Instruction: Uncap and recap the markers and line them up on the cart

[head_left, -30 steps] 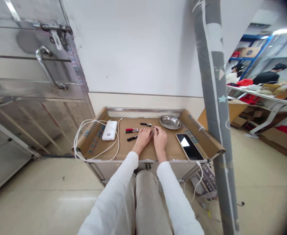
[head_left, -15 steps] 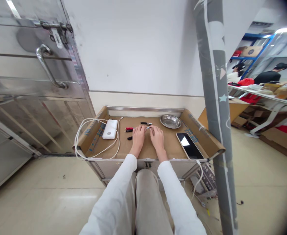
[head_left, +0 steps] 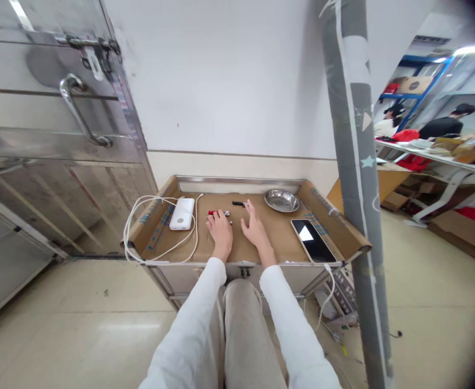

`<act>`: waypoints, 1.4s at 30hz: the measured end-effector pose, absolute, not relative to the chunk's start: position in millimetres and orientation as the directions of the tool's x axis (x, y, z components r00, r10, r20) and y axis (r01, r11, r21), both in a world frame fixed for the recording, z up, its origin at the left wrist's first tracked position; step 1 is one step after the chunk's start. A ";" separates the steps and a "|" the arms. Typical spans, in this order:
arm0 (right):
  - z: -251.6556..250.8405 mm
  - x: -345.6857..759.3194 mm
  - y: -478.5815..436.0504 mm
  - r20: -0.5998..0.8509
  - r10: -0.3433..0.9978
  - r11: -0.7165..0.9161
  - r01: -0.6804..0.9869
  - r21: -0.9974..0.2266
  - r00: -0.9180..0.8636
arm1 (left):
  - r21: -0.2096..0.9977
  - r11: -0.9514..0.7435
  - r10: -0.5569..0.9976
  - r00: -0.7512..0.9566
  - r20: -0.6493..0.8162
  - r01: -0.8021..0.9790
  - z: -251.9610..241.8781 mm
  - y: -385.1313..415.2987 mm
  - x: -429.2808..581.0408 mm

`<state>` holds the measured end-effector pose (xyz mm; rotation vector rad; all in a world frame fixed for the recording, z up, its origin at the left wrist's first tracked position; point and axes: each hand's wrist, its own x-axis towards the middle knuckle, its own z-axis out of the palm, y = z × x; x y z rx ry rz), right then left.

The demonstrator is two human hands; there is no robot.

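My left hand (head_left: 221, 233) rests low over the board, its fingers spread and curved down over a few small pieces. Just beyond its fingertips a red piece with a silver end (head_left: 213, 212) shows, and a bit of silver pokes out beside the fingers; the rest under the hand is hidden. My right hand (head_left: 256, 229) hovers to the right with thumb and fingers apart, and I see nothing held in it. Close to its fingertips lies a small black piece (head_left: 238, 203) with a silvery end. These pieces are too small to name.
A white power bank (head_left: 181, 214) with a looped white cable lies on the left of the cardboard-lined tray (head_left: 237, 248). To the right are a round metal dish (head_left: 282, 200) and a phone (head_left: 313, 241). A tall grey wrapped roll (head_left: 353, 135) leans beside the tray.
My hands have moved apart from their meeting point over a small silvery piece. The left went left and down onto the pieces; the right opened and turned up slightly.
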<state>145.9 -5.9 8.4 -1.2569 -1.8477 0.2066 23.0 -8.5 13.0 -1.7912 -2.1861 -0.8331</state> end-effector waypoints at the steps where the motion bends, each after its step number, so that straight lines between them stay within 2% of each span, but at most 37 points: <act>1: 7.4 146.1 -5.4 0.560 0.822 0.475 0.672 -0.568 -0.107 | 0.288 0.126 0.839 -0.256 0.479 0.949 13.1 -8.9 23.2; 8: -0.3 148.4 -1.6 0.548 0.834 0.444 0.673 -0.591 -0.069 | 0.245 0.126 0.841 -0.235 0.487 0.961 15.9 -13.8 24.7; 15: -4.7 148.2 0.1 0.551 0.834 0.414 0.702 -0.579 -0.037 | 0.185 0.013 0.857 -0.107 0.505 0.983 14.6 -29.3 22.0; 18: -4.7 148.1 -0.3 0.557 0.830 0.406 0.722 -0.560 -0.036 | 0.179 0.020 0.864 -0.107 0.491 0.984 11.9 -28.5 22.1; 26: -11.0 149.7 5.4 0.531 0.847 0.275 0.839 -0.470 0.019 | 0.205 0.053 0.864 -0.148 0.481 0.977 10.0 -19.1 23.9; 30: -7.1 147.5 6.9 0.492 0.871 0.211 0.899 -0.385 0.006 | 0.213 0.054 0.861 -0.154 0.485 0.976 10.1 -20.3 23.2; 36: 2.8 141.8 13.1 0.444 0.892 0.196 0.956 -0.220 -0.080 | 0.226 0.049 0.846 -0.161 0.508 0.973 6.4 -21.1 21.4; 42: 4.0 139.8 28.6 0.398 0.914 0.160 0.972 -0.173 -0.080 | 0.217 0.056 0.838 -0.164 0.520 0.975 8.5 -21.7 21.8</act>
